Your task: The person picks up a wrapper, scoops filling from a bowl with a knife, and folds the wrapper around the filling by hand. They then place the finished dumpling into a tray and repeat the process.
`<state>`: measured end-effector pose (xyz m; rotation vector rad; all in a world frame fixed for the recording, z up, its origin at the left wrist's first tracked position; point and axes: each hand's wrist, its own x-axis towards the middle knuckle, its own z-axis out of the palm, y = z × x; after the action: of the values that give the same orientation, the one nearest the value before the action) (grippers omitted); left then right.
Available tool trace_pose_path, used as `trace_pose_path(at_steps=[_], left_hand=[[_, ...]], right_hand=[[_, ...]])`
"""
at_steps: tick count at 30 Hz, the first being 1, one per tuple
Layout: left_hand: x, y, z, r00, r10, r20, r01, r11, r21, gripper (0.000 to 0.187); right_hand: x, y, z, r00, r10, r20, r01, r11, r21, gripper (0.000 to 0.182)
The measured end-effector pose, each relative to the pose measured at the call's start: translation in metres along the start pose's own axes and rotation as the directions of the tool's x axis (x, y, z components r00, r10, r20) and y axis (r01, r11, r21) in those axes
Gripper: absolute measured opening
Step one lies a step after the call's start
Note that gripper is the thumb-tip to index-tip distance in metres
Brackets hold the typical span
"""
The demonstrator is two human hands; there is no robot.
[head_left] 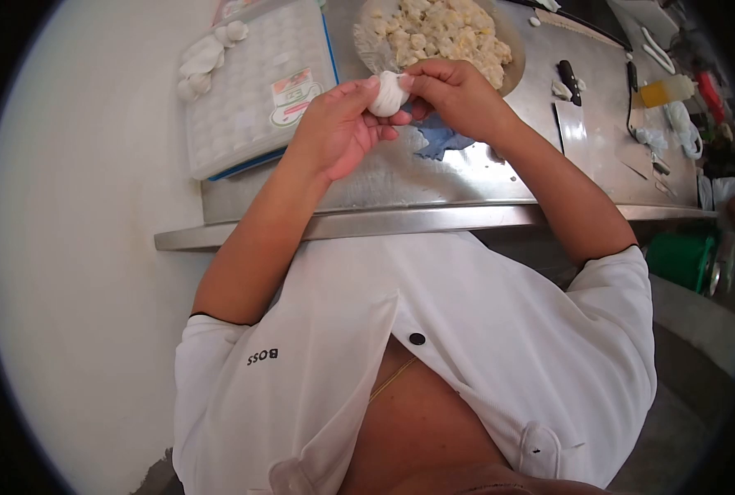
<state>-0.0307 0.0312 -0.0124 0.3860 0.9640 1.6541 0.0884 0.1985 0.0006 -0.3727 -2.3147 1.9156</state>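
Note:
A small round white dumpling, its dough showing folds, is held up between both hands over the steel table. My left hand cups it from the left, with the thumb against its side and the fingers curled beneath. From the other side my right hand pinches its edge between thumb and fingertips. Just behind the hands is a wide bowl of pale, chunky filling. Under the right hand lies a crumpled blue cloth.
Several white dough pieces lie on the lidded plastic tray at left, beside the wall. On the steel table, to the right, are a broad knife, a saw-toothed blade and a yellow squeeze bottle.

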Motion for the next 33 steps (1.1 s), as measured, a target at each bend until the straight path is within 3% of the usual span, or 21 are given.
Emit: trace_pose_path(at_steps=[2,3,5,6,9,11,14,21,23,27,30,33], left_hand=[[0.002,0.002,0.000,1.000,0.000,-0.011,0.000,1.000,0.021,0.034],[0.002,0.003,0.000,1.000,-0.010,-0.020,0.011,0.999,0.045,0.034],[0.001,0.004,0.000,1.000,-0.007,-0.026,0.008,0.998,0.060,0.033],[0.000,0.004,0.001,0.999,-0.015,-0.031,0.018,0.997,0.076,0.032],[-0.002,0.001,-0.002,1.000,0.006,-0.023,-0.004,0.996,0.094,0.031],[-0.005,0.000,-0.001,0.999,0.015,-0.050,-0.009,0.994,0.112,0.030],[-0.008,0.002,-0.001,0.996,0.014,-0.085,-0.002,0.990,0.141,0.030],[-0.035,0.027,0.005,0.992,0.023,-0.121,-0.017,0.999,0.045,0.032],[-0.041,0.032,0.000,0.993,0.044,-0.113,-0.041,0.999,0.034,0.032],[-0.050,0.036,-0.011,0.993,0.095,-0.064,-0.093,0.995,0.043,0.033],[-0.061,0.042,-0.017,0.989,0.079,-0.126,-0.070,0.995,0.073,0.032],[-0.066,0.045,-0.023,0.985,0.052,-0.166,-0.044,0.998,0.051,0.031]], right_hand=[[0.004,0.008,0.001,0.991,0.126,-0.049,-0.109,0.959,0.263,0.023],[0.006,0.010,0.001,0.992,0.122,-0.043,-0.107,0.961,0.256,0.023],[0.008,0.011,0.001,0.986,0.163,0.017,-0.152,0.871,0.467,0.023],[0.008,0.012,0.001,0.987,0.160,0.018,-0.151,0.874,0.462,0.023],[0.005,0.010,0.002,0.994,0.094,0.053,-0.106,0.939,0.328,0.022],[0.002,0.006,0.003,0.996,-0.013,0.093,0.005,0.996,0.090,0.021],[0.002,0.005,0.003,0.996,-0.009,0.088,0.010,1.000,-0.012,0.021],[-0.007,-0.023,0.011,0.995,-0.022,-0.100,0.038,0.986,0.160,0.019],[-0.008,-0.022,0.009,0.988,-0.150,0.046,0.152,0.987,-0.058,0.019],[-0.011,-0.029,0.025,0.988,-0.126,0.094,0.139,0.981,-0.138,0.018],[-0.008,-0.044,0.037,0.990,-0.125,0.064,0.136,0.968,-0.213,0.017],[-0.002,-0.053,0.044,0.995,-0.004,0.097,0.036,0.941,-0.336,0.019]])
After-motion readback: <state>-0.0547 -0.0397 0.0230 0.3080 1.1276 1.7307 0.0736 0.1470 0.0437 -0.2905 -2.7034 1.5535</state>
